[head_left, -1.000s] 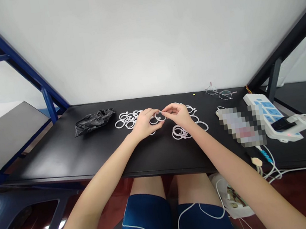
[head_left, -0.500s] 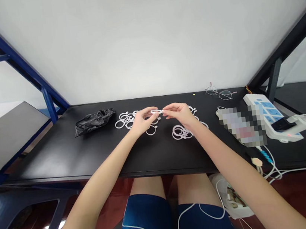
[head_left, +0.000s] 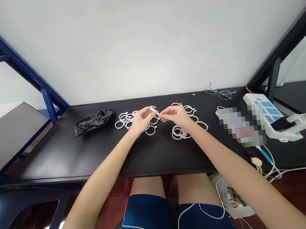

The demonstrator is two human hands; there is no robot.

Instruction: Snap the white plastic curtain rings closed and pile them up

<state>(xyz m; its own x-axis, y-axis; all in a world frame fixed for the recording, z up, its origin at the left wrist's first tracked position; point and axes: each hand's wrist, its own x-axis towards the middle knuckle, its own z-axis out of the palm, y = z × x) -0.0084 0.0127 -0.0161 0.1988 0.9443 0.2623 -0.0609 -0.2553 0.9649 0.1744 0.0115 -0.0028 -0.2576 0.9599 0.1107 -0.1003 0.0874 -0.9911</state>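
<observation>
Both hands meet above the middle of the black table (head_left: 62, 156). My left hand (head_left: 140, 121) and my right hand (head_left: 175, 116) each pinch one end of a white plastic ring (head_left: 154, 110), held edge-on between them just above the tabletop. Loose white rings (head_left: 127, 120) lie scattered under and left of my left hand. A small stack of white rings (head_left: 179, 132) sits just below my right wrist, with more white rings (head_left: 195, 118) to its right.
A crumpled black plastic bag (head_left: 94, 121) lies at the left. Eyeglasses (head_left: 220, 93) rest near the wall. A white-and-blue power strip (head_left: 273, 117) with cables and a blurred object (head_left: 240, 125) occupy the right. A blue metal frame (head_left: 46, 100) stands at the left.
Both hands lifted one white ring from the pile and turned it from flat to edge-on. The hands drew slightly toward me.
</observation>
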